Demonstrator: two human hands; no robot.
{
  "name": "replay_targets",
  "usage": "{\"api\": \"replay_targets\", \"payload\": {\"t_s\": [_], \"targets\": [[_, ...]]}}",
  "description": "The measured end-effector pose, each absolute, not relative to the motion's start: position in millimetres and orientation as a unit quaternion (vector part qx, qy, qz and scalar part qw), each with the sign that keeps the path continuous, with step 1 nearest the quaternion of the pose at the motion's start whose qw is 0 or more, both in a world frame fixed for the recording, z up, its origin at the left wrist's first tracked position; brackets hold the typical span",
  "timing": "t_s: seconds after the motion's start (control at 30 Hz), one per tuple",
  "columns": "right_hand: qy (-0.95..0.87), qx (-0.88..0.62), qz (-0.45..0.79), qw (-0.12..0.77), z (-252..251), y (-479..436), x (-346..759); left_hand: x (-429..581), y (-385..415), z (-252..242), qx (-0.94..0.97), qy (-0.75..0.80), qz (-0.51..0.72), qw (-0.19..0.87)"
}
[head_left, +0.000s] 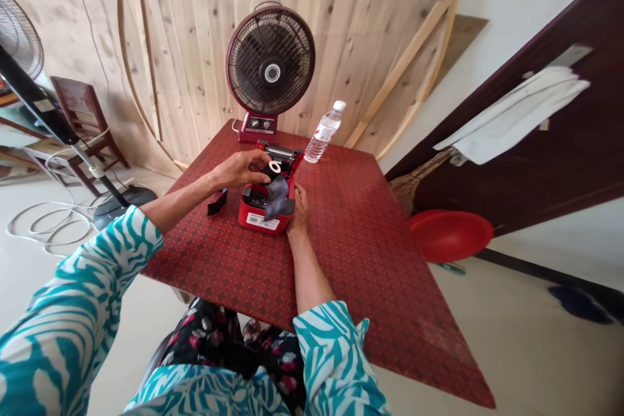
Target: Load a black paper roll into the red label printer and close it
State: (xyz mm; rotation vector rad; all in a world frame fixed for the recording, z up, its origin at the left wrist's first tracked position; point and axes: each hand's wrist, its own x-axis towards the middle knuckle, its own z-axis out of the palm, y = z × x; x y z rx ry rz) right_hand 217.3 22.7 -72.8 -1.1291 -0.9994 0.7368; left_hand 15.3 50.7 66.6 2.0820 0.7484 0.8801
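Note:
A small red and black machine [263, 220] with its lid raised stands on the red patterned table [351, 260]. Over its open body my left hand [244, 169] pinches a black roll [273, 170] with a white core; a dark, shiny strip hangs loose from the roll, blurred. My right hand [298, 211] rests against the machine's right side, its fingers partly hidden behind the casing, so its grip is unclear. Left of the machine, a small black piece [217, 203] lies on the table.
Behind the machine stands a dark red fan [272, 71], with a clear water bottle [324, 133] to its right. A red basin [451, 234] is beyond the table's right edge. At the left are a floor fan [49, 117] and a wooden chair [80, 110].

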Motion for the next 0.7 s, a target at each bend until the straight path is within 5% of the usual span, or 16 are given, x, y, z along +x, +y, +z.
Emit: {"api": "replay_targets", "payload": {"t_s": [0.2,0.47,0.7], "targets": [[-0.389,-0.494,0.363,0.688,-61,19,212,43,71,64,0.875,0.385,0.196,0.219],[-0.382,-0.497,0.367,0.687,-58,20,210,69,96,52,0.903,0.362,0.049,0.226],[-0.393,-0.493,0.361,0.687,-53,15,210,39,48,61,0.86,0.333,0.228,0.312]]}}
